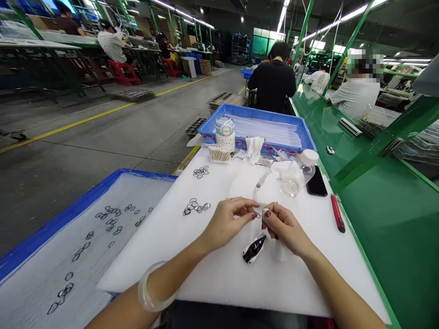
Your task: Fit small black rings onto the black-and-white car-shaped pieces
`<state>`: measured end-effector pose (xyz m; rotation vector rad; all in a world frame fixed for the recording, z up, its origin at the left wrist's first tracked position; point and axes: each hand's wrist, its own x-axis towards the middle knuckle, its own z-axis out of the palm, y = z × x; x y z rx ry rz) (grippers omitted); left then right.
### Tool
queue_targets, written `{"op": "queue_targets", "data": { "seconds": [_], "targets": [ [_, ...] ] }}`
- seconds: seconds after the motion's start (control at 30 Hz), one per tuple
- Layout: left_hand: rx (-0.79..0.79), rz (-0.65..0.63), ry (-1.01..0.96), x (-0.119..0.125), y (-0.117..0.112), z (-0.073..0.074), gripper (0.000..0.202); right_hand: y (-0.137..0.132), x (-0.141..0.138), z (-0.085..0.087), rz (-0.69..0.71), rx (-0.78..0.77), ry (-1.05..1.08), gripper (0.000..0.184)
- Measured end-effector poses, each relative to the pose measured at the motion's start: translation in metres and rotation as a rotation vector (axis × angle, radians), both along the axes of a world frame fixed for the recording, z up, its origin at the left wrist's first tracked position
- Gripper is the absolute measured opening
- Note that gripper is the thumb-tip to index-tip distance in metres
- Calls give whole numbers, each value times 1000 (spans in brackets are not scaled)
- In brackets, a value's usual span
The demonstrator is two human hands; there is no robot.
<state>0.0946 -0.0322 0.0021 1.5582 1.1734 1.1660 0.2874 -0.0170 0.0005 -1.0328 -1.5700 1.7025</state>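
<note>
My left hand (236,214) is closed in a pinch above the white foam sheet (219,278), with a small thin black ring (258,215) at its fingertips. Close beside it, my right hand (283,226) has its thumb and fingers pressed together; a bit of white material (265,213) shows at the tips, too small to name. Just below the right hand lies a glossy black-and-white piece (254,249), shaped like a small bottle. Two loose groups of dark rings, a nearer group (196,207) and a farther group (200,172), rest on the foam left of my hands.
A blue tray (147,172) with more rings sits at left. At the back are a blue bin (305,130), cotton swabs (220,154), a lidded cup (225,132) and a clear bottle (303,169). A phone (317,182) and red cutter (338,213) lie right.
</note>
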Motion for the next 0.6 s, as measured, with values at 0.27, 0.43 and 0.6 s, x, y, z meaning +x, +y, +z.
{"op": "queue_targets", "data": {
  "seconds": [0.27,0.43,0.6],
  "targets": [
    [-36,-3,-231,15,-11,-4,16,-4,-10,1,-39,-90,108,44],
    [-11,-26,-361,18,-9,-10,18,-9,-19,3,-67,-222,240,45],
    [-205,-116,-657,17,-6,-13,24,-12,-13,8,-41,-136,204,43]
  ]
}}
